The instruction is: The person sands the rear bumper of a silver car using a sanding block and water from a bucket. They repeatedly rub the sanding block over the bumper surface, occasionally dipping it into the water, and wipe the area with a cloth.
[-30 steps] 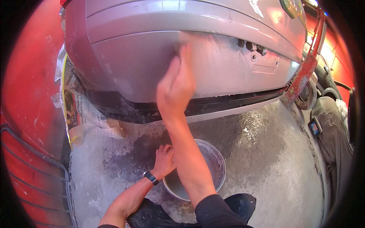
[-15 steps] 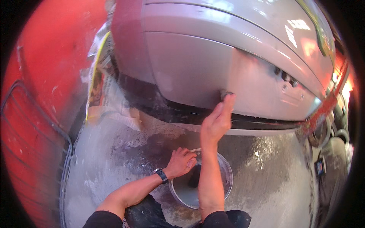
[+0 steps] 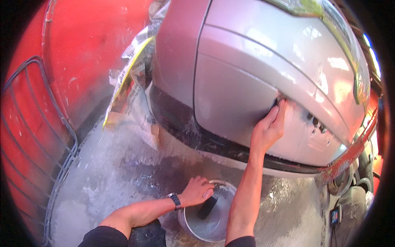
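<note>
A silvery-grey car body panel point(image 3: 234, 96) with a matt, wet-looking surface curves in front of me. My right hand point(image 3: 269, 127) is raised to it, its fingers closed around a small dark pad point(image 3: 276, 100) pressed against the panel just below a body seam. Most of the pad is hidden by the fingers. Lower down, my left hand point(image 3: 197, 192), with a watch on the wrist, grips the rim of a round bucket point(image 3: 186, 224). Inside the bucket, a black block point(image 3: 207, 208) lies in cloudy greyish water.
Newspaper with yellow tape point(image 3: 133, 88) hangs at the panel's left side. A grey metal rack point(image 3: 68, 136) leans by a red wall point(image 3: 94, 49) on the left. Wet concrete floor point(image 3: 90, 197) lies below. At right are a rusty red bar point(image 3: 345, 158) and a small screen device point(image 3: 335, 216).
My right hand has slid the pad up and to the right across the panel. The whole view has shifted and tilted; my left hand stays at the bucket's rim.
</note>
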